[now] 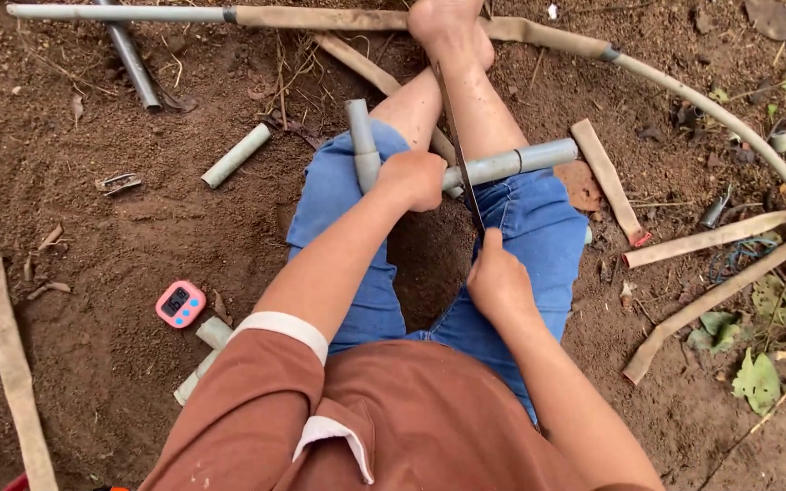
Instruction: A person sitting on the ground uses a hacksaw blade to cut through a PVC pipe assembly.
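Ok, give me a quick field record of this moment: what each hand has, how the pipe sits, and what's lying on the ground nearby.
left hand: grips the grey plastic pipe near its elbow
right hand: holds a thin saw blade set across the pipe
pipe: lies across the knees
posture: seated on brown dirt ground, blue denim shorts
nearby: small pink digital timer, short grey pipe offcut

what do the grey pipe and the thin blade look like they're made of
The grey pipe under the left hand looks like rigid plastic: matte, uniform grey, with a joint line. The blade held by the right hand is thin, dark and straight, probably metal, though too narrow to be sure.
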